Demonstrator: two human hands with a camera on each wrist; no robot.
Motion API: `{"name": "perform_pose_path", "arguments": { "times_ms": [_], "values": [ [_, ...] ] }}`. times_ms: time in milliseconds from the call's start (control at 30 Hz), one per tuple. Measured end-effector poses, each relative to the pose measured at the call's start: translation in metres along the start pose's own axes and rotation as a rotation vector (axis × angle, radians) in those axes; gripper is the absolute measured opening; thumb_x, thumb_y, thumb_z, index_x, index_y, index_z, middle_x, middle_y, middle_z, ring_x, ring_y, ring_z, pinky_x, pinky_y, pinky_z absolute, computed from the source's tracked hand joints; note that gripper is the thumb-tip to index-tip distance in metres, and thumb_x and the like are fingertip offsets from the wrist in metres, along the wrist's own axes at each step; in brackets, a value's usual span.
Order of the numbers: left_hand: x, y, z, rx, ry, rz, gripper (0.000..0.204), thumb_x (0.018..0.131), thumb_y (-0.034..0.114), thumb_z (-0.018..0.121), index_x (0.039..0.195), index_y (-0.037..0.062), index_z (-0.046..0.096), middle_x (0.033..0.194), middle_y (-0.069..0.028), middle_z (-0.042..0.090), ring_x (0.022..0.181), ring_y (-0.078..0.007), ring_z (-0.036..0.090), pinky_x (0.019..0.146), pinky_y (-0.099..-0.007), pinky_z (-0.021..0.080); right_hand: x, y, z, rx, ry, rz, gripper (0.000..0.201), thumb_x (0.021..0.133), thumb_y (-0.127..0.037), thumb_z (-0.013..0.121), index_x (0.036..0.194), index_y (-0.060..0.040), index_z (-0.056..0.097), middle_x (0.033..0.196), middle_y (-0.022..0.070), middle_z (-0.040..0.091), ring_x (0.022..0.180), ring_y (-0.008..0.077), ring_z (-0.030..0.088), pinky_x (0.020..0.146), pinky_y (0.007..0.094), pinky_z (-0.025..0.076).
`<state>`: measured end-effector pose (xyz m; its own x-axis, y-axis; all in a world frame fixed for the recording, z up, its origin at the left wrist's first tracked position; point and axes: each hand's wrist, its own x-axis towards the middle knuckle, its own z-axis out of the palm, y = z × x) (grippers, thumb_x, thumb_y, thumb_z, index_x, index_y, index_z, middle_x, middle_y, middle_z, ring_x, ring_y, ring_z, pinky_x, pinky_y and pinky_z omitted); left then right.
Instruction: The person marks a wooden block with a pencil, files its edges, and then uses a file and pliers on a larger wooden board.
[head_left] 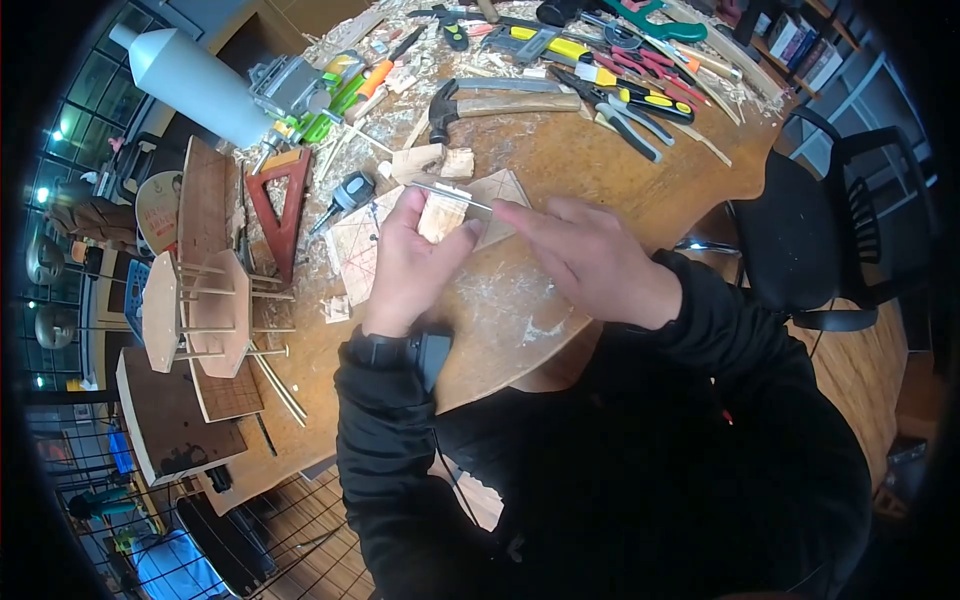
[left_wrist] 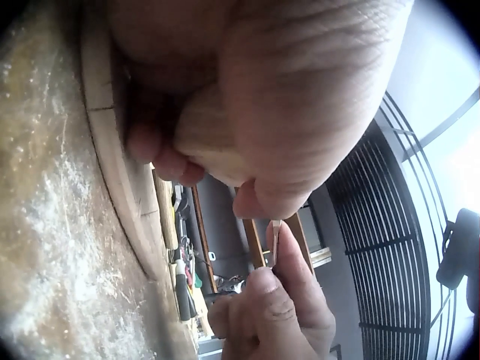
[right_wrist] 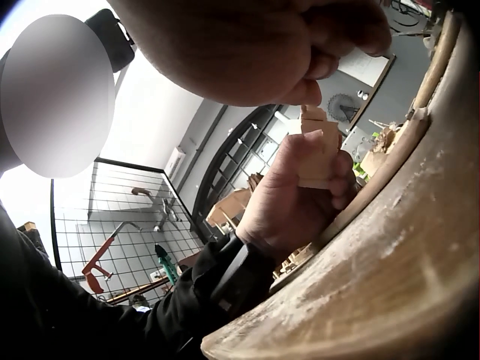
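In the head view my left hand (head_left: 412, 262) grips a small pale wood block (head_left: 438, 220) between thumb and fingers, above the near part of the workbench. A slim, straight metal tool (head_left: 462, 198) lies across the block's far end. My right hand (head_left: 598, 258) pinches the tool's right end between thumb and forefinger, as the left wrist view also shows. Its exact kind cannot be told. In the right wrist view the block (right_wrist: 319, 154) stands upright in the left hand, with a stepped notch at its top. Beneath the hands lies a flat board (head_left: 352, 250) with pencil lines.
Beyond the hands lie a claw hammer (head_left: 520, 104), pliers (head_left: 625, 120), wood offcuts (head_left: 418, 160) and shavings. To the left are a screwdriver (head_left: 345, 198), a red-brown triangle (head_left: 292, 215) and a wooden frame model (head_left: 205, 312). A black chair (head_left: 800, 230) stands at the right.
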<state>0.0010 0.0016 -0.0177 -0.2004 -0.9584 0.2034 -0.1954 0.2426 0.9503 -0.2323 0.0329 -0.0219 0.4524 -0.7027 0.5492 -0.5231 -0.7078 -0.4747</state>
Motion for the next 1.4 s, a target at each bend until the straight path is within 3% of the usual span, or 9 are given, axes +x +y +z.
{"name": "perform_pose_path", "arguments": {
  "times_ms": [400, 467, 600, 700, 1033, 1100, 1167, 1367, 1400],
  "values": [
    [0.001, -0.008, -0.002, -0.124, -0.019, -0.039, 0.033, 0.09, 0.003, 0.076, 0.12, -0.0017, 0.062, 0.107, -0.0049, 0.071, 0.098, -0.0096, 0.062, 0.086, -0.0265, 0.052, 0.002, -0.005, 0.006, 0.014, 0.056, -0.003, 0.046, 0.093, 0.0, 0.066, 0.139, -0.0057, 0.067, 0.085, 0.0167, 0.062, 0.076, 0.0368, 0.065, 0.067, 0.0432, 0.052],
    [0.0, -0.011, -0.003, 0.054, -0.068, -0.018, 0.036, 0.09, 0.003, 0.076, 0.123, -0.0031, 0.062, 0.11, -0.006, 0.071, 0.101, -0.01, 0.063, 0.088, -0.0264, 0.052, -0.004, -0.006, 0.001, -0.021, 0.056, 0.033, 0.044, 0.094, 0.0, 0.065, 0.137, -0.0058, 0.068, 0.086, 0.0181, 0.065, 0.077, 0.0375, 0.066, 0.068, 0.0437, 0.052],
    [0.001, -0.011, 0.003, -0.094, -0.039, -0.033, 0.043, 0.09, 0.004, 0.077, 0.129, -0.0055, 0.06, 0.114, -0.0068, 0.071, 0.101, -0.0108, 0.064, 0.088, -0.0262, 0.053, 0.016, 0.019, 0.001, -0.018, 0.065, 0.002, 0.043, 0.095, -0.001, 0.067, 0.137, -0.0009, 0.067, 0.091, 0.0201, 0.07, 0.077, 0.0371, 0.067, 0.069, 0.0423, 0.054],
    [-0.001, 0.001, 0.001, -0.145, -0.026, -0.105, 0.044, 0.09, 0.004, 0.078, 0.129, -0.0057, 0.06, 0.114, -0.0071, 0.071, 0.102, -0.0109, 0.064, 0.089, -0.0274, 0.053, 0.002, -0.001, -0.011, 0.027, 0.138, -0.001, 0.041, 0.097, -0.002, 0.066, 0.138, -0.0005, 0.066, 0.095, 0.0203, 0.071, 0.078, 0.0373, 0.069, 0.07, 0.042, 0.055],
    [0.002, -0.002, -0.003, 0.034, -0.087, 0.002, 0.04, 0.091, 0.002, 0.077, 0.126, -0.0036, 0.06, 0.109, -0.0052, 0.07, 0.102, -0.0091, 0.061, 0.089, -0.0262, 0.052, -0.022, -0.002, -0.014, 0.094, -0.012, 0.049, 0.041, 0.097, -0.001, 0.067, 0.138, -0.003, 0.067, 0.085, 0.0177, 0.066, 0.076, 0.0353, 0.068, 0.069, 0.041, 0.054],
    [0.0, -0.002, -0.001, -0.077, -0.086, -0.058, 0.036, 0.09, 0.003, 0.077, 0.122, -0.0026, 0.062, 0.108, -0.0043, 0.07, 0.102, -0.0088, 0.06, 0.09, -0.0272, 0.052, -0.016, 0.001, -0.012, 0.092, -0.003, 0.023, 0.042, 0.097, -0.002, 0.067, 0.139, -0.0037, 0.067, 0.085, 0.0175, 0.065, 0.076, 0.0358, 0.068, 0.069, 0.0417, 0.054],
    [-0.001, -0.004, -0.001, 0.0, -0.113, -0.033, 0.035, 0.09, 0.004, 0.078, 0.121, -0.0024, 0.062, 0.107, -0.0042, 0.07, 0.102, -0.0087, 0.06, 0.09, -0.0271, 0.052, -0.007, 0.004, -0.007, 0.087, 0.015, 0.0, 0.042, 0.097, -0.002, 0.067, 0.139, -0.0045, 0.066, 0.085, 0.0174, 0.065, 0.075, 0.0362, 0.067, 0.069, 0.0423, 0.053],
    [0.001, -0.007, 0.001, 0.039, -0.086, 0.013, 0.038, 0.09, 0.007, 0.079, 0.123, -0.0028, 0.062, 0.11, -0.0057, 0.07, 0.103, -0.0096, 0.061, 0.091, -0.0275, 0.051, -0.016, 0.006, -0.007, 0.066, 0.016, -0.002, 0.045, 0.096, -0.003, 0.068, 0.14, -0.0055, 0.065, 0.09, 0.0173, 0.069, 0.079, 0.0372, 0.069, 0.071, 0.0429, 0.055],
    [0.0, -0.011, 0.001, 0.008, -0.072, 0.016, 0.04, 0.09, 0.007, 0.078, 0.124, -0.0031, 0.061, 0.111, -0.0065, 0.07, 0.104, -0.0098, 0.061, 0.091, -0.0278, 0.051, -0.023, 0.006, -0.013, 0.045, 0.016, 0.009, 0.041, 0.096, -0.002, 0.067, 0.137, -0.0045, 0.068, 0.097, 0.0191, 0.072, 0.085, 0.0373, 0.072, 0.076, 0.0412, 0.057]
  ]
}}
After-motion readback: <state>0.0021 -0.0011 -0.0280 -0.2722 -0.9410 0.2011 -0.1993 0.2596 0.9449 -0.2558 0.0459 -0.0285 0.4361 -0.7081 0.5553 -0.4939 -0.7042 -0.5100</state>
